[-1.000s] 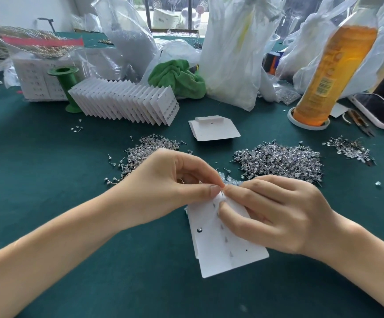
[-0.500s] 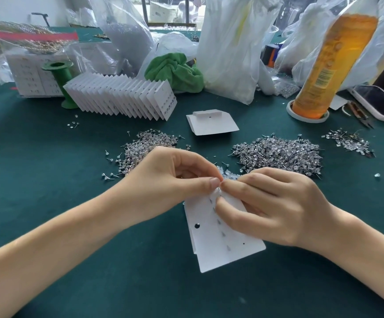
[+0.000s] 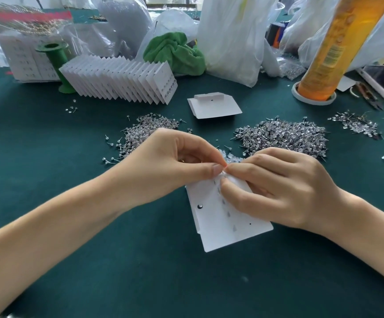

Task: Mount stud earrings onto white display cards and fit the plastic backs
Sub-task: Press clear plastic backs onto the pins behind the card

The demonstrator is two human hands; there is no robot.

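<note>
A white display card (image 3: 218,221) lies tilted on the green table, a row of clear backs down its middle. My left hand (image 3: 172,164) pinches the card's top edge between thumb and forefinger. My right hand (image 3: 275,187) grips the same corner, fingertips meeting the left thumb; whatever small part sits between them is hidden. Loose stud earrings lie in a left pile (image 3: 145,134) and a larger right pile (image 3: 285,136). A few clear plastic backs (image 3: 232,157) show just behind my fingers.
A fanned row of filled cards (image 3: 122,79) stands at the back left beside a green spool (image 3: 58,63). A blank folded card (image 3: 214,106) lies centre. An orange bottle (image 3: 337,47), phone (image 3: 383,81), snips (image 3: 367,95), green cloth (image 3: 175,53) and plastic bags crowd the back.
Both hands stay pinched together at the card's top corner. The view has shifted slightly; the card sits in nearly the same place.
</note>
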